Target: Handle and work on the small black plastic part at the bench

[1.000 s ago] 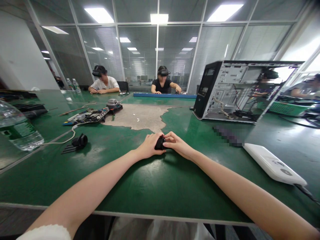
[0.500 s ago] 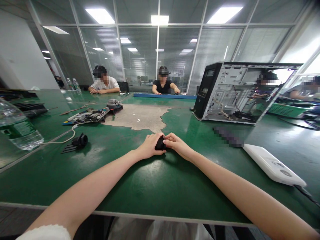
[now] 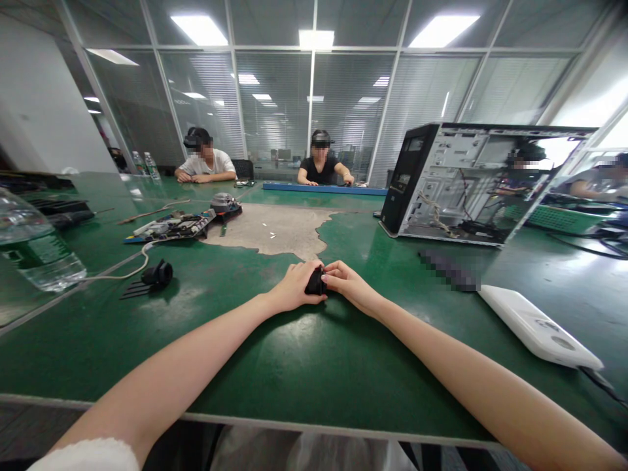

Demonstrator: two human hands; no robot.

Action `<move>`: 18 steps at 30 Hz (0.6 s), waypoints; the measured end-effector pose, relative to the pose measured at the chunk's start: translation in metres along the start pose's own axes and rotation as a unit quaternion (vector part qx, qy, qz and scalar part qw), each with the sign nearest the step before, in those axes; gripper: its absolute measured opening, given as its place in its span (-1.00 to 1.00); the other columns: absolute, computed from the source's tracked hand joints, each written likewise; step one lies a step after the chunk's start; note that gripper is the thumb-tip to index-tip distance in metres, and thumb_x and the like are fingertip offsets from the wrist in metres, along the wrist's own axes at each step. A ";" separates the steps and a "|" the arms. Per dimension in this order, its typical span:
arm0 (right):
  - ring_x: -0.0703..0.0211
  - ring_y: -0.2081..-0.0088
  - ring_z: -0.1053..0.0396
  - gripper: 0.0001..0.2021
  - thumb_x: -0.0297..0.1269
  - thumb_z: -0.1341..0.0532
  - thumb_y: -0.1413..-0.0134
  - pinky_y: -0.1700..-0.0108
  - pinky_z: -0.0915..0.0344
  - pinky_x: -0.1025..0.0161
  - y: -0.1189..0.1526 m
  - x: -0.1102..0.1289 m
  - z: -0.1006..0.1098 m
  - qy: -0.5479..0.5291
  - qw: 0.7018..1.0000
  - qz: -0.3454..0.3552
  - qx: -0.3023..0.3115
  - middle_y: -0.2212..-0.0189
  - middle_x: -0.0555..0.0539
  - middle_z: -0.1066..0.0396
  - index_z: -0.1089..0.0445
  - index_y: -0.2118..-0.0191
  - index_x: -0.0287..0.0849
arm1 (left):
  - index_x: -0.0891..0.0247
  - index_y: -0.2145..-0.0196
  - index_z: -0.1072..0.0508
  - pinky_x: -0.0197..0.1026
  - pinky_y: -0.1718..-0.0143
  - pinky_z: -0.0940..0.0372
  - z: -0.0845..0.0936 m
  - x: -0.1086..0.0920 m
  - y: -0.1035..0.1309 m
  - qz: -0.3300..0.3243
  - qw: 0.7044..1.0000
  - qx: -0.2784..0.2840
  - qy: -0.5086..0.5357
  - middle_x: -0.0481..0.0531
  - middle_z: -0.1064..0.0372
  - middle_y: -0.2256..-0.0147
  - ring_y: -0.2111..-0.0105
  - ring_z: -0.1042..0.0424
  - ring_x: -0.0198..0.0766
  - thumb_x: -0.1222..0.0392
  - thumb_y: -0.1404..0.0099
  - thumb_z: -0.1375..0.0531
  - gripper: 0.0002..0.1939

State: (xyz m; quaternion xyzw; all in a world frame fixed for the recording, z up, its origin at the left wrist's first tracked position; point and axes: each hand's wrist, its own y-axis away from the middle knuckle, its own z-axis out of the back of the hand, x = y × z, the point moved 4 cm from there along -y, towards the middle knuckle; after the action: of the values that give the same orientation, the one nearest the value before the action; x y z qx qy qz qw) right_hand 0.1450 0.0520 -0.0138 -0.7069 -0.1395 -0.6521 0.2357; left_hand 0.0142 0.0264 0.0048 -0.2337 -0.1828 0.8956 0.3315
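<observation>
Near the middle of the green table (image 3: 304, 366), my left hand (image 3: 295, 286) is wrapped round a small black part (image 3: 314, 281). The fingers of my right hand (image 3: 343, 280) pinch the right side of the same part. Both hands are closed on it, and my fingers cover some of its outline. Another black part (image 3: 156, 275) with long thin prongs lies on the table to the left of my left hand.
An open computer case (image 3: 412, 183) stands at the right, with a white device (image 3: 540, 327) in front. Circuit boards (image 3: 171, 226) lie back left, near a water bottle (image 3: 34, 248). Two people (image 3: 209, 163) sit across the table; others are at the far right.
</observation>
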 end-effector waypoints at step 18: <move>0.31 0.39 -0.28 -0.82 -0.26 -0.23 0.12 0.27 -0.17 0.26 0.001 0.005 -0.003 -0.029 0.999 0.004 0.028 0.47 0.06 -0.32 -0.20 0.40 -0.16 | 0.17 0.05 -0.05 -0.09 0.11 -0.04 0.001 -0.004 0.000 -0.005 1.000 0.010 0.004 0.06 -0.21 0.10 0.09 -0.21 -0.11 0.00 -0.01 -0.20 -0.40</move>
State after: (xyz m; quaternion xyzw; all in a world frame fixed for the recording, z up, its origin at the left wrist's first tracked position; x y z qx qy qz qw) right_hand 0.1432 0.0492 -0.0092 -0.7192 -0.1620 -0.6261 0.2538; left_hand 0.0167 0.0237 0.0069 -0.2330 -0.1733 0.8950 0.3387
